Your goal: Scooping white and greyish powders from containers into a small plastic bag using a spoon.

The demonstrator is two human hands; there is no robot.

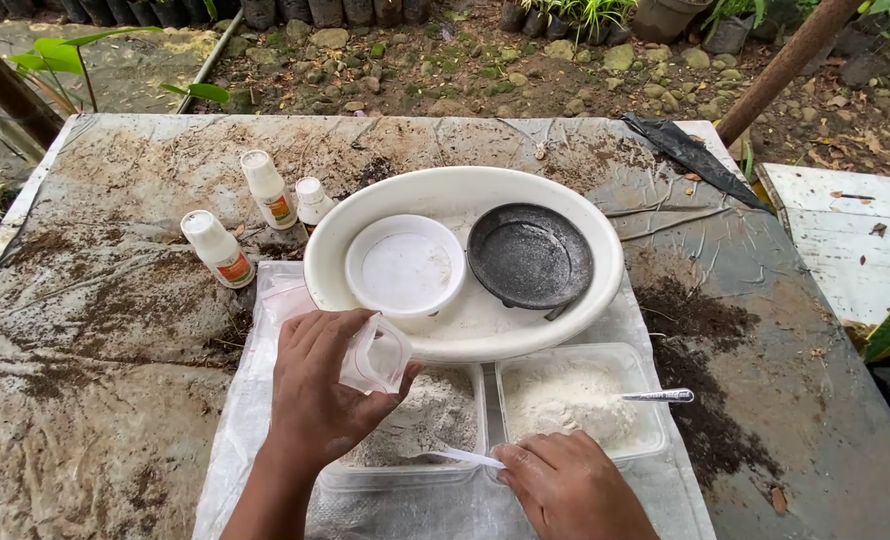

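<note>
My left hand (320, 395) holds a small clear plastic bag (375, 355) open above a clear tub of grey powder (430, 415). In my right hand (565, 485) is a white plastic spoon (465, 457), its tip resting in that grey powder. Beside it, a second clear tub holds white powder (565, 400) with a metal spoon (660, 396) lying in it. Behind both tubs stands a large white oval basin (465, 330) containing a small white saucer (405, 268) and a black saucer (530, 255).
Three small white bottles (220, 248) stand at the left of the basin on the soil-stained plastic-covered table (105, 330). A clear plastic sheet (255, 420) lies under the tubs. A dark blade-like strip (690, 155) lies at the far right corner. Stony ground and plants surround the table.
</note>
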